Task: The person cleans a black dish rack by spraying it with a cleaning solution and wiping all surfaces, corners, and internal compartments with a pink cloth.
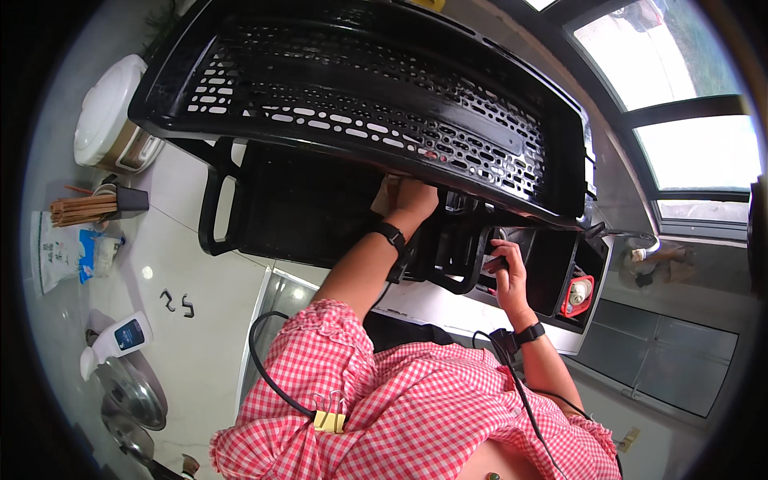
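My left hand (415,199) reaches under the upper tier of a black perforated metal rack (372,72). It presses a beige cloth or paper (384,197) on the dark lower tier (294,204); its fingertips are partly hidden. My right hand (510,276) is farther right, beside a black side holder (459,279) of the rack. Its fingers are bent around a small dark part, and I cannot tell whether that is a held object or the holder's edge. Both wrists wear black bands.
On the left counter (198,342) stand a white rice cooker (108,114), a dark holder of chopsticks (132,201), a white bottle (120,342), metal lids (135,393) and two black hooks (177,303). A red basket (578,297) sits inside a dark compartment at right. Black cables hang by my body.
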A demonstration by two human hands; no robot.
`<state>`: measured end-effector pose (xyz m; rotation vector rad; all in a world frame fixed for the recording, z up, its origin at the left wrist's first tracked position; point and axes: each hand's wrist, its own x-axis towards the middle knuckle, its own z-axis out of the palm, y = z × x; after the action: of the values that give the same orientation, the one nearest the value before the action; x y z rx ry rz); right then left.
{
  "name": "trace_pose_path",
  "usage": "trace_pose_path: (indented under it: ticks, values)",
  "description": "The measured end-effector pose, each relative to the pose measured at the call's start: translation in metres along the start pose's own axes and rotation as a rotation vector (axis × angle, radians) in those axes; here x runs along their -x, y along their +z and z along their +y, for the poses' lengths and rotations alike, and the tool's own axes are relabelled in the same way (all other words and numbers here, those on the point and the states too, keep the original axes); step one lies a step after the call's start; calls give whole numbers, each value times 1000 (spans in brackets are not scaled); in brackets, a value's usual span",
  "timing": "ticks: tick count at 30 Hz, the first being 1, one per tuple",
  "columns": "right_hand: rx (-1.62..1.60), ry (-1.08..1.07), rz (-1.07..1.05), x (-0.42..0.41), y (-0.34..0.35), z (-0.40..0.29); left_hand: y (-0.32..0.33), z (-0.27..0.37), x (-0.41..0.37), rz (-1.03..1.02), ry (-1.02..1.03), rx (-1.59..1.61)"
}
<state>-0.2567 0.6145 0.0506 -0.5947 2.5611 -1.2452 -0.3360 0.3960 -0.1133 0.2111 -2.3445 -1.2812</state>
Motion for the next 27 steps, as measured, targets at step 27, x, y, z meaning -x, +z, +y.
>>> trace_pose_path:
  ticks: [27]
  values:
    - [-21,-8,54,1,1,5,-183,-109,-37,294,-486,-693]
